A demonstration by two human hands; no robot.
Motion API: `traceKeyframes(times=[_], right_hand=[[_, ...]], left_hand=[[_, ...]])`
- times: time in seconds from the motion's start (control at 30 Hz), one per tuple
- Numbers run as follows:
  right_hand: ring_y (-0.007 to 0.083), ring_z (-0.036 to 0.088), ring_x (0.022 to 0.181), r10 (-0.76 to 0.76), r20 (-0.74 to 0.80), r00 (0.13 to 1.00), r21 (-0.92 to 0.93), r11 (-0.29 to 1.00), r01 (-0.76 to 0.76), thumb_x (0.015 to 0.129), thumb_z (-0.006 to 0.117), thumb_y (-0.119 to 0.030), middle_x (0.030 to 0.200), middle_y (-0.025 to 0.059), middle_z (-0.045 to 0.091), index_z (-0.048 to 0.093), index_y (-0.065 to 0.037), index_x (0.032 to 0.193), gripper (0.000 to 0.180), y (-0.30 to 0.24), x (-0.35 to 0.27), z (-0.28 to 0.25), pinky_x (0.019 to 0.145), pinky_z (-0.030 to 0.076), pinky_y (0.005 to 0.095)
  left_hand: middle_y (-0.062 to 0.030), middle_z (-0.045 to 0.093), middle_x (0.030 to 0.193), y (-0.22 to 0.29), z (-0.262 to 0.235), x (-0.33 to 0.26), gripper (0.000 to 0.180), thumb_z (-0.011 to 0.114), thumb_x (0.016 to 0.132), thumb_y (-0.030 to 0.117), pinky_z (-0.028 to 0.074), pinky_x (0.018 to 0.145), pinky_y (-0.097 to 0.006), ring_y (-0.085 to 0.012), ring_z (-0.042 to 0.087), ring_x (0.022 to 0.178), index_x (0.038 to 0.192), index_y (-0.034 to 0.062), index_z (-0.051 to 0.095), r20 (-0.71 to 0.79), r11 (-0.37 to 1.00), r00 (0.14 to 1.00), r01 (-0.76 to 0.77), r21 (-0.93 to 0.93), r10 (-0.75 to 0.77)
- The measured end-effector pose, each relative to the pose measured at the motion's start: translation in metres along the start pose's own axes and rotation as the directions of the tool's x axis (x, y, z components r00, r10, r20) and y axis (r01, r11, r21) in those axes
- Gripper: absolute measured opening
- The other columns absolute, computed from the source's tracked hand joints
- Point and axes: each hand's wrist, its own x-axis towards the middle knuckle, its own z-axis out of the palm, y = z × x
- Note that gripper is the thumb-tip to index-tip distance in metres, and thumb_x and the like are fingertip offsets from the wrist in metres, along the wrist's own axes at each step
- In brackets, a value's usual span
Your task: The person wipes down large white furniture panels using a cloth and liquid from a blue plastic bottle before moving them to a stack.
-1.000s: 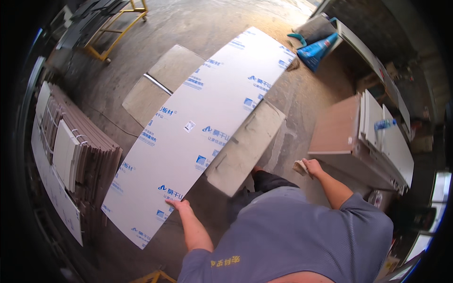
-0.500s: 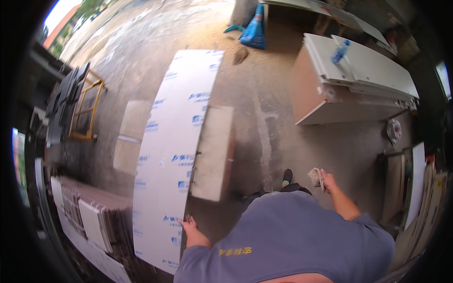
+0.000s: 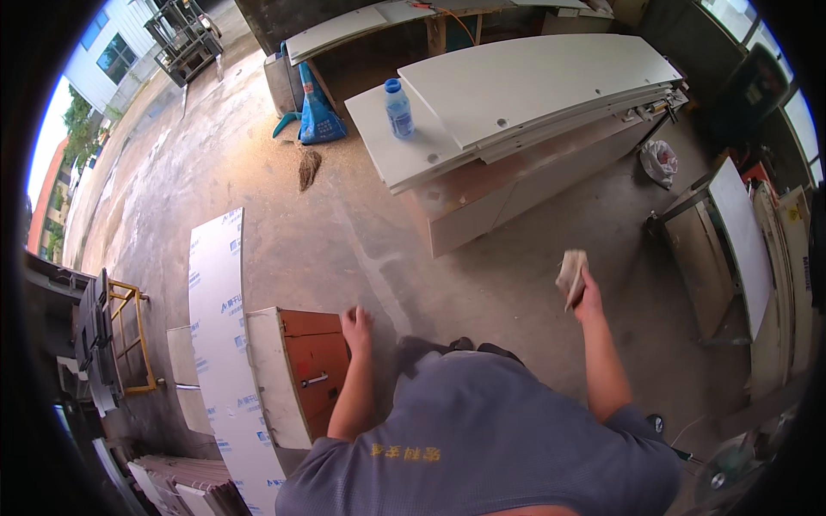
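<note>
My right hand is closed around a folded beige cloth-like piece, held up over the concrete floor. My left hand has its fingers loosely bent and shows nothing in it. It is nearest to a cabinet-like box with an orange-brown side and a metal handle. Across that box's pale top and beyond its left side runs a long white panel with blue print. Ahead of me stands a stack of white boards on a brown-sided base, with a blue-capped plastic bottle upright on its near left part.
Blue bag and a sawdust-covered floor patch lie at the far left. A yellow frame with dark panels is at left. Leaning boards and a lined waste bin stand at right. Outside is a forklift.
My view has turned right, bringing the board stack closer. My left hand has come away from the printed panel's edge. The beige piece stays in my right hand, now reaching further forward.
</note>
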Motion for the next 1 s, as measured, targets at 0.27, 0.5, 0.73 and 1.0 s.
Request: traceKeyframes(times=[0.27, 0.5, 0.73, 1.0], right_hand=[[0.0332, 0.067, 0.121, -0.648, 0.593, 0.477, -0.511, 0.155, 0.845, 0.102, 0.065, -0.02, 0.129, 0.0194, 0.069, 0.067, -0.005, 0.134, 0.036, -0.144, 0.157, 0.311, 0.103, 0.051, 0.0391], [0.0389, 0.029, 0.157, 0.203, 0.922, 0.329, -0.204, -0.468, 0.86, 0.098, 0.063, -0.038, 0.169, 0.0202, 0.031, 0.039, -0.005, 0.16, 0.074, -0.109, 0.267, 0.421, 0.129, 0.02, 0.0521], [0.0356, 0.018, 0.161, 0.421, 0.889, 0.179, 0.029, -0.443, 0.896, 0.101, 0.054, -0.057, 0.174, 0.0179, 0.022, 0.029, -0.005, 0.165, 0.086, -0.121, 0.391, 0.556, 0.131, 0.015, 0.0513], [0.0382, 0.03, 0.156, 0.338, 0.938, -0.075, 0.186, -0.31, 0.932, 0.104, 0.049, -0.044, 0.165, 0.0256, 0.038, 0.045, 0.004, 0.152, 0.068, -0.115, 0.491, 0.676, 0.132, 0.015, 0.049]], left_hand=[[-0.0159, 0.062, 0.136, 0.206, 0.297, 0.137, 0.059, 0.074, 0.098, 0.015, 0.05, 0.103, -0.036, -0.0231, 0.062, 0.122, 0.146, -0.0025, 0.044, 0.198, 0.82, 0.825, -0.557, 0.13, 0.529], [-0.022, 0.046, 0.156, 0.206, 0.407, 0.279, 0.113, 0.09, 0.077, 0.013, 0.038, 0.121, -0.044, -0.0319, 0.047, 0.144, 0.164, 0.0001, 0.019, -0.037, 0.729, 0.749, -0.631, 0.264, 0.661], [-0.0137, 0.067, 0.128, 0.212, 0.438, 0.3, 0.073, 0.091, 0.073, 0.008, 0.052, 0.103, -0.038, -0.0258, 0.065, 0.119, 0.137, 0.0044, 0.056, 0.064, 0.846, 0.867, -0.496, 0.197, 0.494], [-0.0124, 0.067, 0.127, 0.22, 0.461, 0.288, 0.072, 0.092, 0.071, 0.007, 0.055, 0.1, -0.04, -0.0284, 0.068, 0.114, 0.134, 0.0078, 0.056, -0.107, 0.824, 0.845, -0.47, 0.316, 0.523]])
